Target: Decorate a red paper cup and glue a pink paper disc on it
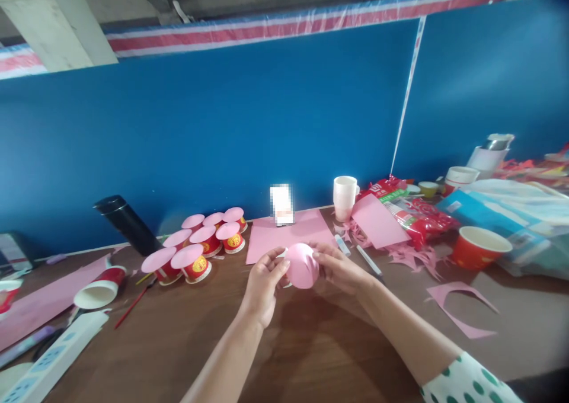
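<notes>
Between my two hands, above the middle of the table, is a round pink paper disc (302,266). My left hand (265,281) pinches its left edge, thumb in front. On the opposite edge, the fingers of my right hand (340,266) are closed. Whatever lies behind the disc is mostly hidden; a sliver of white shows at its lower left. Farther left stand several upturned red paper cups (196,271), each topped with a pink disc (187,256). Behind my hands lies a pink paper sheet (291,231).
A black bottle (128,225), a tipped red cup (100,287) and a white power strip (56,355) are at left. White stacked cups (344,197), a marker (368,261), pink scraps (462,308), a red cup (480,249) and a plastic bag (528,225) are at right. A blue partition (249,118) rises behind.
</notes>
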The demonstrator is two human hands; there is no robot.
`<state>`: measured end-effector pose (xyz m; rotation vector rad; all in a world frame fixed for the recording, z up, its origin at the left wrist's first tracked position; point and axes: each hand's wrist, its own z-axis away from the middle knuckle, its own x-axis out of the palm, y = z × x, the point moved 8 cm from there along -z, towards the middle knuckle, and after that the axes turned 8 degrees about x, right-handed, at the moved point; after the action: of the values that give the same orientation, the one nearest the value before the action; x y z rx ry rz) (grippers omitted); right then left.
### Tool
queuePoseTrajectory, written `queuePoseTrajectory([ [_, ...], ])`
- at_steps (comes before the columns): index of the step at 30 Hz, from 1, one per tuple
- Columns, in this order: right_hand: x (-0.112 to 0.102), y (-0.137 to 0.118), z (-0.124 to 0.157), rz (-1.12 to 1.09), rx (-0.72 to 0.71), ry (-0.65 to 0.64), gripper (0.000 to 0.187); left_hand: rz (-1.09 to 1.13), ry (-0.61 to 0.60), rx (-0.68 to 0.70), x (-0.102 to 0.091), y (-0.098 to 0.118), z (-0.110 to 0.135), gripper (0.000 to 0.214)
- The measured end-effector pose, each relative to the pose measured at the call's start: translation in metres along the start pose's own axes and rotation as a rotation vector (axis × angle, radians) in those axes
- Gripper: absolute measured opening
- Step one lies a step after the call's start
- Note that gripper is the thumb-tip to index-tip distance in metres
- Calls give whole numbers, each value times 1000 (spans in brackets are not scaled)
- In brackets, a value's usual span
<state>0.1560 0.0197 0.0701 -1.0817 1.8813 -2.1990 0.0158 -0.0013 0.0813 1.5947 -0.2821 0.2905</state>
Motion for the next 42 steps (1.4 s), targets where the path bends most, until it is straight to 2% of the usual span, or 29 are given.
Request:
queuePoseTrajectory([
  [3, 3, 2, -1, -27, 9, 22, 33, 141, 96, 56, -10, 6, 0, 43],
  [8, 30, 13, 1, 67, 109, -21, 28, 237, 172, 128, -12, 9, 8, 45],
  [13, 39, 19, 2, -16, 94, 61, 21, 229, 104, 119, -7, 6, 20, 42],
  [18, 23, 16, 1, 31, 34, 150, 16, 166, -34, 55, -7, 5, 26, 39],
  [20, 17, 13, 0, 107, 17, 158, 14, 146, -38, 46, -10, 7, 25, 38],
  [25, 13, 8, 0, 248, 47, 148, 13, -19, 37, -5, -27, 6, 16, 39],
  [28, 11, 4, -4, 294, 48, 164, 19, -101, 55, -10, -33, 6, 9, 41],
  [32, 3, -5, -19, 192, -21, 262, 33, -123, 58, 84, -35, 18, -7, 47],
  [35, -2, -12, -33, 82, -73, 329, 31, -164, 32, 144, -33, 29, -22, 46],
  [38, 0, -12, -47, 37, -73, 319, 26, -256, 51, 225, -34, 38, -35, 37],
  [42, 0, -4, -58, -5, -61, 304, 26, -331, 143, 321, -41, 39, -44, 33],
])
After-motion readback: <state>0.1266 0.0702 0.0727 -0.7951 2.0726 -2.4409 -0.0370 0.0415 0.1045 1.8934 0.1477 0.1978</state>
